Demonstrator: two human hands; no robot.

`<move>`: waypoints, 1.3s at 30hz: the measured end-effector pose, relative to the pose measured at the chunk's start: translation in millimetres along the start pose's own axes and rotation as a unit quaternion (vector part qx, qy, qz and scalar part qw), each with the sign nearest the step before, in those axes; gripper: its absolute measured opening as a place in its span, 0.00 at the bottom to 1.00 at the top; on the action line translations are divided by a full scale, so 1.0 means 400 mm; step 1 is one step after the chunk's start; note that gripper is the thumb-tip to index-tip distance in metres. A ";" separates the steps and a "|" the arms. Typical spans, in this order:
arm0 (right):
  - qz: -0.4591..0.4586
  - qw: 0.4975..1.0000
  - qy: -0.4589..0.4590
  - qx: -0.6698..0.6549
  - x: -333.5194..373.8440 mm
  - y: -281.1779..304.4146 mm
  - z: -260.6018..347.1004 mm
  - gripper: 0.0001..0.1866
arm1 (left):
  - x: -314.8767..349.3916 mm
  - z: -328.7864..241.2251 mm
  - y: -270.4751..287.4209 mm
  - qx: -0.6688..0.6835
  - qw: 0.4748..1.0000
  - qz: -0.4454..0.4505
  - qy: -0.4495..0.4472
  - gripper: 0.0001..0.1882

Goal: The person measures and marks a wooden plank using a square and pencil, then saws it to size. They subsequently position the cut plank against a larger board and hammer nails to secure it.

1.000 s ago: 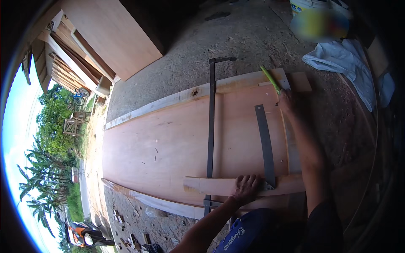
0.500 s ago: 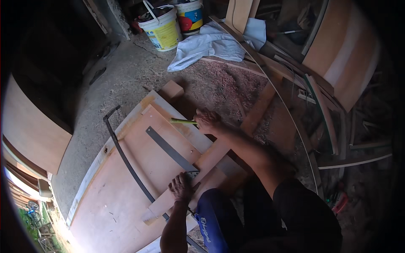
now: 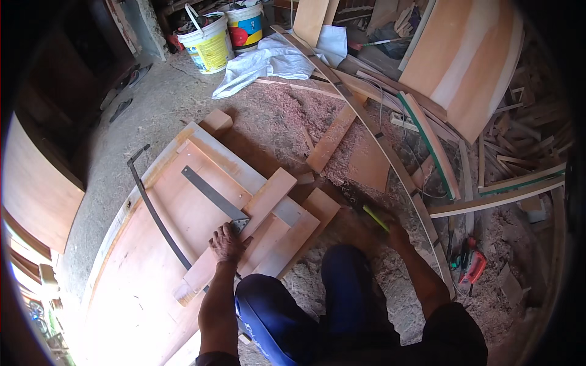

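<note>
My left hand grips a pale wooden bar near its middle, thumb on one side and fingers on the other. Against that bar, just beyond the fingers, sits a try square, its grey blade lying over a light wooden panel. In my right hand, closed and held off to the right of my knees, is a yellow-green stick-like tool; its kind is unclear. A long dark metal bar with a hooked end crosses the panel and passes under the wooden bar.
Wood blocks lie beside the panel. A long curved wooden strip arcs across the shavings-covered floor. A red power tool lies at right. Farther off are buckets, a white cloth and a leaning plywood sheet.
My right hand has swung away from the panel's far edge, back toward me and right, still holding the yellow-green tool. My left hand stays on the wooden bar. The view has shifted.
</note>
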State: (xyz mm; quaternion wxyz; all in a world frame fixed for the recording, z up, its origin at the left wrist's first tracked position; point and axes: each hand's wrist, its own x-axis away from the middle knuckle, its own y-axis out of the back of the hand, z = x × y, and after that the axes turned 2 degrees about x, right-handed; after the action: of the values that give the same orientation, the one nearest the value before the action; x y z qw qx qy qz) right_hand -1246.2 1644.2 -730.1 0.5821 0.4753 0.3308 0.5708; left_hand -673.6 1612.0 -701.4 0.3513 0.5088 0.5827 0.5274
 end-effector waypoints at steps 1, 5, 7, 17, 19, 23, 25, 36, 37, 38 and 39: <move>0.026 0.999 -0.011 0.025 0.018 -0.019 -0.048 0.21 | -0.008 -0.015 0.001 0.004 1.000 0.004 -0.011 0.47; 0.069 0.992 0.046 0.090 0.011 -0.102 -0.022 0.27 | -0.003 0.060 0.013 0.010 1.000 0.028 0.001 0.45; 0.062 0.986 0.091 0.124 -0.002 -0.159 -0.069 0.29 | -0.015 0.052 0.035 0.011 0.997 0.077 0.007 0.45; 0.193 0.948 0.129 0.218 0.057 -0.007 -0.063 0.26 | 0.207 0.022 0.447 0.139 0.990 0.018 0.000 0.43; 0.173 0.935 0.170 0.258 0.051 0.109 -0.248 0.27 | 0.275 -0.005 0.575 0.188 0.982 -0.031 -0.004 0.42; 0.251 0.911 0.182 0.273 0.202 0.246 -0.082 0.29 | 0.633 0.053 0.756 0.241 0.964 -0.064 0.096 0.39; 0.271 0.902 0.180 0.282 0.304 0.363 0.008 0.29 | 0.819 0.055 0.829 0.277 0.943 -0.083 0.166 0.43; 0.328 0.874 0.205 0.295 0.769 0.684 0.528 0.31 | 1.693 0.199 1.072 0.317 0.771 -0.042 0.551 0.47; 0.328 0.872 0.211 0.296 0.799 0.674 0.584 0.31 | 1.759 0.235 1.080 0.316 0.751 -0.029 0.579 0.48; 0.324 0.873 0.215 0.294 0.833 0.651 0.642 0.31 | 1.818 0.286 1.080 0.317 0.735 -0.017 0.599 0.49; 0.319 0.875 0.215 0.293 0.866 0.646 0.689 0.31 | 1.874 0.322 1.083 0.329 0.719 -0.014 0.612 0.49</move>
State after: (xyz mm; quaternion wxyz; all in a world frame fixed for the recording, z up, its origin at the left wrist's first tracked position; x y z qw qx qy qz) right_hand -1036.1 1908.1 -344.1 0.1172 0.5696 0.4304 0.6904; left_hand -632.1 2335.5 -210.2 -0.2642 0.1506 0.8145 0.4940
